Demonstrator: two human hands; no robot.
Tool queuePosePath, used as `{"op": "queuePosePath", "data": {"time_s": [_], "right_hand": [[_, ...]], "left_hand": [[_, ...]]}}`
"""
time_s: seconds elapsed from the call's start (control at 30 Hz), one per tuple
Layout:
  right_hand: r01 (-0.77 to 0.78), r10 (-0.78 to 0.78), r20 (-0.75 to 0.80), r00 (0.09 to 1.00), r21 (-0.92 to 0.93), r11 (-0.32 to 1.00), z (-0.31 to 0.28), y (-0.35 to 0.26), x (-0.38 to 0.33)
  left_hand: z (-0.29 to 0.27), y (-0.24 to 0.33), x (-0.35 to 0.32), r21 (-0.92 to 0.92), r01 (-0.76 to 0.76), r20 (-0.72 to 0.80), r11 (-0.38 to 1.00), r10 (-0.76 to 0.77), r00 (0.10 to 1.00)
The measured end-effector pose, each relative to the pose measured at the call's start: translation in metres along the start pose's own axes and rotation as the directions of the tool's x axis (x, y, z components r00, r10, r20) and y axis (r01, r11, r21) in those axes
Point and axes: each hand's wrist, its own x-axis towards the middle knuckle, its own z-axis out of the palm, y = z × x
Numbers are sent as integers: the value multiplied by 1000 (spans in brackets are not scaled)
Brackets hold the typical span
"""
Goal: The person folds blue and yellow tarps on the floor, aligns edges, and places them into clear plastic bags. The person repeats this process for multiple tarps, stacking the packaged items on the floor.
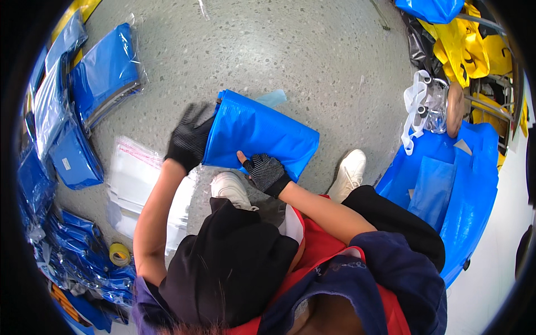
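Observation:
A folded blue plastic sheet or bag [268, 125], with a dark strip at its upper left corner, is held in front of me above the floor. My left hand [190, 137], in a black-and-grey glove, is at its left edge; the fingers look stretched and apart, slightly blurred. On its lower edge, my right hand [268, 174], in a similar glove with the thumb tip bare, grips the sheet. The thumb lies on the upper face, and the other fingertips are hard to see. Clear plastic sleeves [134, 181] lie in a stack beside my left forearm.
Blue packets in clear wrap [106, 70] and more blue bundles [84, 257] lie along the left. A yellow tape roll [119, 254] sits by them. At right stands a large blue bag [474, 184], near white straps [416, 106] and yellow bags [460, 47]. My shoes [350, 170] are below the sheet.

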Motion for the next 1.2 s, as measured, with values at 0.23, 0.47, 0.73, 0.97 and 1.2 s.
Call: {"op": "queuePosePath", "data": {"time_s": [0.23, 0.47, 0.73, 0.97, 1.2], "right_hand": [[46, -55, 70, 996, 118, 992, -28, -9, 1], [37, -42, -138, 990, -39, 999, -3, 53, -44], [3, -6, -89, 996, -34, 999, -16, 42, -35], [-152, 149, -57, 987, -54, 987, -67, 15, -31], [-387, 266, 285, 921, 591, 707, -238, 81, 46]], "left_hand": [[23, 57, 31, -153, -37, -89, 988, 24, 996], [57, 34, 17, -79, -32, -150, 996, 20, 988], [63, 54, -16, -388, 643, -124, 661, -728, 674], [22, 46, 17, -707, 696, 660, -126, -471, 585], [35, 66, -12, -972, 171, -56, 163, -862, 504]]}}
